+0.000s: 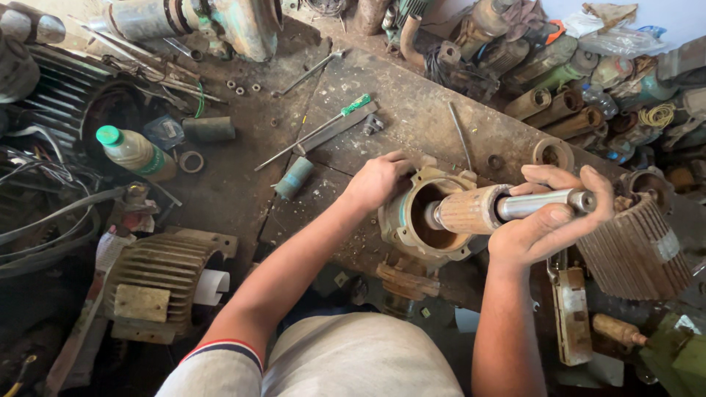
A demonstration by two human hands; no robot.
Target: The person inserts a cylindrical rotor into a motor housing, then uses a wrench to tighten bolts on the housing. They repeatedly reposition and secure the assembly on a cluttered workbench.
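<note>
Gripping the rotor's steel shaft (540, 204), right hand (548, 220) holds the rusty rotor (471, 209) partway inside the motor housing (412, 224) on the desk (412, 110). Left hand (379, 180) clasps the housing rim. Rotor mostly outside, not seated.

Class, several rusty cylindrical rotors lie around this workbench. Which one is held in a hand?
The rusty rotor with the shiny steel shaft, gripped by the right hand at the housing's mouth; the others lie piled at the bench's far edge.
</note>
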